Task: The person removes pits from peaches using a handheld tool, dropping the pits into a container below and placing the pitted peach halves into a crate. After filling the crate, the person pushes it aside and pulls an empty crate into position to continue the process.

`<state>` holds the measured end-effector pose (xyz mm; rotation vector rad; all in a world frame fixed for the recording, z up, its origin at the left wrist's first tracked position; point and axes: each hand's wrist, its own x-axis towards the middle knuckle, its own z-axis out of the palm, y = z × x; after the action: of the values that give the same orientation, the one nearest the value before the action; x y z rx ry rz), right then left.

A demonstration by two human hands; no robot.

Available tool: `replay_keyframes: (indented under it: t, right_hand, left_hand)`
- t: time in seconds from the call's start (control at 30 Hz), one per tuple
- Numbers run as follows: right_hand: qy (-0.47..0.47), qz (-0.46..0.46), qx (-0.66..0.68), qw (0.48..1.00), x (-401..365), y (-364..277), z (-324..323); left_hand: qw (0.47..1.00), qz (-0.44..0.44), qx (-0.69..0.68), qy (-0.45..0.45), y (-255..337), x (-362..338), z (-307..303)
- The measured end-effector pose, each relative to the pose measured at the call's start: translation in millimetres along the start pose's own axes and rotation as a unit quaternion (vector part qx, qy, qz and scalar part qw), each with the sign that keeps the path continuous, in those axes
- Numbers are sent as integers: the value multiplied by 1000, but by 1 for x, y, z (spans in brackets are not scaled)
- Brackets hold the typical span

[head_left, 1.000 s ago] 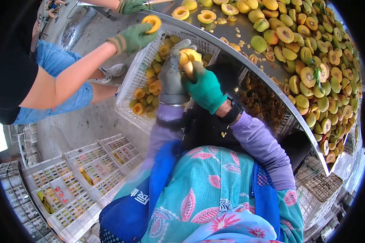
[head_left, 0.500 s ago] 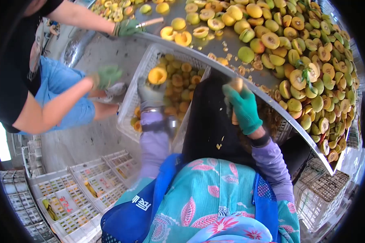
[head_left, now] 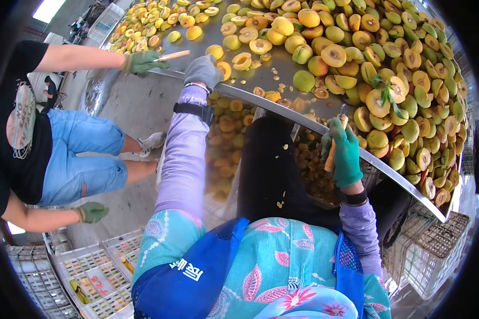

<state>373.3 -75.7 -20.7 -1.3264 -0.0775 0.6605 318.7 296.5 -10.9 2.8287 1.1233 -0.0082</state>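
My left hand, in a grey glove, reaches over the metal table's rim. Its fingers are bent beside a yellow fruit half; whether they hold it is hidden. In a green glove, my right hand is closed around a wooden-handled tool, held upright at the table's edge. Halved yellow-green fruits are heaped on the table beyond it. Below the rim, between my left forearm and my dark-clad leg, is a crate of fruit halves.
At the left a co-worker stands with one green-gloved hand holding a wooden-handled tool and the other hand lowered. White crates lie at the lower left, and another crate stands at the lower right.
My left hand has moved up from the crate to the table's edge. My right hand has shifted slightly right and down with the tool. The co-worker's hands have moved left and down.
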Motion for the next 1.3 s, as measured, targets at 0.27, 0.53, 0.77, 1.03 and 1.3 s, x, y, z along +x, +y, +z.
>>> replay_keyframes:
  t: [0.27,0.53,0.77,1.03,1.3]
  right_hand:
    - [-33,-91,-180,979,-7,8,35]
    - [-184,-193,-418,869,-26,10,76]
    - [-148,-210,-419,871,-40,28,71]
    - [-152,-205,-454,854,-53,24,76]
    - [-220,-194,-377,879,-58,28,72]
  left_hand:
    - [968,30,-242,60,17,-29,-14]
    - [575,54,-812,-84,72,-168,26]
    - [499,-10,-864,-64,92,-187,32]
    - [549,5,-835,-37,103,-200,26]
    - [527,-42,-848,-34,109,-208,13]
